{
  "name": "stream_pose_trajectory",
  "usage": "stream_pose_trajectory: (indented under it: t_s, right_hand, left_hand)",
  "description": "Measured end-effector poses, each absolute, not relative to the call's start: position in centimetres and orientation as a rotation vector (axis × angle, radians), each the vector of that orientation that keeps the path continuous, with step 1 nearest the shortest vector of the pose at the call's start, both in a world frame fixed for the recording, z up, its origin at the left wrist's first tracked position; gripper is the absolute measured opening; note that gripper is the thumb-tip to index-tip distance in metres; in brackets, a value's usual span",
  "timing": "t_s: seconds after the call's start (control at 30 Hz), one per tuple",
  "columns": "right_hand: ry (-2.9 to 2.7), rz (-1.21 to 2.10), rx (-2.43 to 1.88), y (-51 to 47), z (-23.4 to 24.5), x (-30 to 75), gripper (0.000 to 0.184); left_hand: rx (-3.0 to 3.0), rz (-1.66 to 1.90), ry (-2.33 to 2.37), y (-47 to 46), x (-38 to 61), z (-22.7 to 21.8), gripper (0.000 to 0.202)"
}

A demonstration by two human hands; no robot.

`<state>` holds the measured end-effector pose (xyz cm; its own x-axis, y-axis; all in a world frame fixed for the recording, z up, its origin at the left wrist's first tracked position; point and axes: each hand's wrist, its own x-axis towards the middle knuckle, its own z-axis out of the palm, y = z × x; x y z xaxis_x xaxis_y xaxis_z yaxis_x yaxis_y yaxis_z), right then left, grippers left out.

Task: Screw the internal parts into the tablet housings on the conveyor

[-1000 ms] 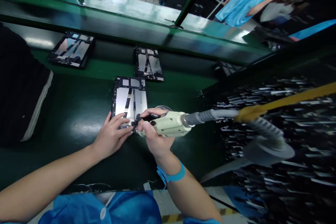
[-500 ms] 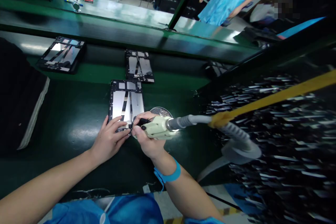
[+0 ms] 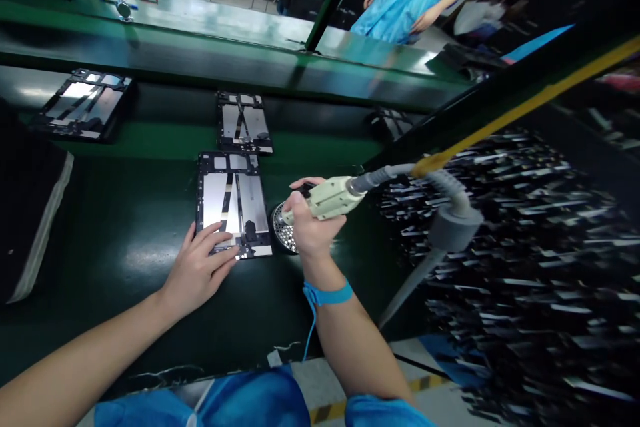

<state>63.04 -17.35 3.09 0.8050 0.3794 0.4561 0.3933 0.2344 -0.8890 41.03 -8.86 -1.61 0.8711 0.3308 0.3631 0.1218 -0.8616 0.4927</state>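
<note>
An opened tablet (image 3: 255,200), its silver inside and dark flat cables facing up, lies on the green bench. My left hand (image 3: 200,267) rests with fingers stretched over its lower left part. My right hand (image 3: 317,230) is wrapped round a pale green electric screwdriver (image 3: 333,199), whose grey cable leaves its rear end. The screwdriver's tip is hidden by the hand. Just below the hand, to the tablet's right, sits a round metal dish (image 3: 286,230) with a perforated top, partly covered by my fingers.
More opened tablets lie behind, one at centre (image 3: 245,121) and one at left (image 3: 85,103). A black padded object (image 3: 30,207) stands at left. On the right are dense rows of dark strips (image 3: 525,267) and a yellow strap (image 3: 530,103) tied to the cable. Co-workers stand across the bench.
My right hand has lifted the screwdriver off the tablet's lower edge and moved right, over the perforated dish. My left hand stays on the tablet. The camera view has shifted slightly.
</note>
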Motion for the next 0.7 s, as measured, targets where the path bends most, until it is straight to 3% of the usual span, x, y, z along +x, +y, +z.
stream_pose_trajectory:
  t_s: [0.7]
  right_hand:
    - [-0.615,-0.018,-1.410,-16.65,2.62,63.33,0.018]
  left_hand:
    - [2.559,0.613,0.337,-8.85,40.92,-1.55,0.023]
